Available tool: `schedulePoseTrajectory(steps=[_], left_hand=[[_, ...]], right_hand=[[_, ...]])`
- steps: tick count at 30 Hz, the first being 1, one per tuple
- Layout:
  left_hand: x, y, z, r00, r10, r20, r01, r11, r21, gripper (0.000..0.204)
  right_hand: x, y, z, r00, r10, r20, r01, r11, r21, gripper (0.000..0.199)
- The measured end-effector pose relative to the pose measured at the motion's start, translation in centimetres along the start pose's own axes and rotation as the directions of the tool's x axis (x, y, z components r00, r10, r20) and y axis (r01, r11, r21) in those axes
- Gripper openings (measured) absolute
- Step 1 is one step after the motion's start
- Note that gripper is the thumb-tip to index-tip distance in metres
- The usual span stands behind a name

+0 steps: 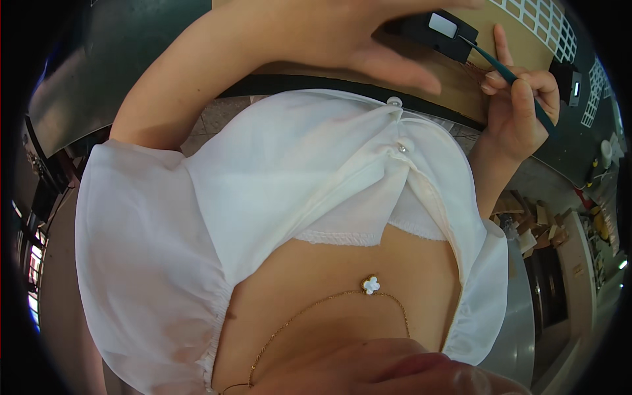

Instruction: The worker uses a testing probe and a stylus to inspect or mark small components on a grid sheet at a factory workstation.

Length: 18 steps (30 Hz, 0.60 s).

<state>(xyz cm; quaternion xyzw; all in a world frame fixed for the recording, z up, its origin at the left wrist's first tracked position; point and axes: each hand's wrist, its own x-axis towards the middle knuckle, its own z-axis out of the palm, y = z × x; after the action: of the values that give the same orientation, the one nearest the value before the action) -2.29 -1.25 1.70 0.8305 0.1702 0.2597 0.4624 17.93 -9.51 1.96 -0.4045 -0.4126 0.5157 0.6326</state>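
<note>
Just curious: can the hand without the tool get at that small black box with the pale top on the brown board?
Probably yes: the left hand already lies spread beside the black box, with nothing between them. The right hand only brings the teal tool to the box's other side.

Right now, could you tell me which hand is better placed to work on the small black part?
Right. The right hand grips the thin teal tool, whose tip meets the black part. The left hand rests open on the brown board beside it, holding nothing.

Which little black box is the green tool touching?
The black box near the top middle, under the left hand. The green tool held in the right hand reaches its edge. The other black box sits apart, further right.
</note>
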Motion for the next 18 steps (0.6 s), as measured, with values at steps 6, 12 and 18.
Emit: schedulePoseTrajectory(steps=[6, 12, 18], left_hand=[[-0.3, 1.0, 0.2, 0.964, 0.258, 0.063, -0.254, 0.825, 0.506, 0.055], [-0.2, 1.1, -0.4, 0.956, 0.259, 0.134, -0.284, 0.72, 0.633, 0.057], [0.4, 1.3, -1.4, 0.995, -0.004, 0.098, -0.03, 0.939, 0.342, 0.046]], right_hand=[[-0.7, 0.0, -0.5, 0.999, -0.038, 0.013, 0.039, 0.993, -0.11, 0.004], [-0.9, -0.4, 0.6, 0.996, -0.073, 0.059, 0.087, 0.954, -0.286, 0.012], [-0.4, -1.2, 0.3, 0.983, -0.107, 0.15, 0.162, 0.89, -0.427, 0.02]])
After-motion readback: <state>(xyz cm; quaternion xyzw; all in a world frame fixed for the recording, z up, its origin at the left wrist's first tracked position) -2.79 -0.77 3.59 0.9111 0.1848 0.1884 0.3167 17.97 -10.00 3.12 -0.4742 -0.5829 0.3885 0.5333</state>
